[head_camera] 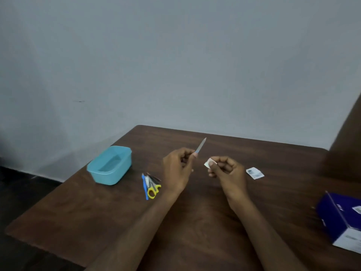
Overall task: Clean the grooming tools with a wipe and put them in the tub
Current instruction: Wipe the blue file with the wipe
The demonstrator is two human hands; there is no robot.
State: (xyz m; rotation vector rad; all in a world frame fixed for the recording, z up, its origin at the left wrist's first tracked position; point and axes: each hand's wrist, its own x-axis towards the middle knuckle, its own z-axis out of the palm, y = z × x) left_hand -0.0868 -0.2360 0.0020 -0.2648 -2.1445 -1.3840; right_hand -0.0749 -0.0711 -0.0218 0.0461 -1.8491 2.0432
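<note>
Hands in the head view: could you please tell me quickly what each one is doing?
Left hand: grips the nail file.
Right hand: pinches the wipe.

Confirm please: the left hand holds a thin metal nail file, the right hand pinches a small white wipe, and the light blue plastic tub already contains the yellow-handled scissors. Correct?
Not quite. The head view shows the light blue plastic tub holding none; the yellow-handled scissors lie on the table beside it. The rest stands.

Brown table (82, 218) bears teal tub (110, 165); tool pile (151, 184); sachet (255, 173); blue box (343, 222).
</note>
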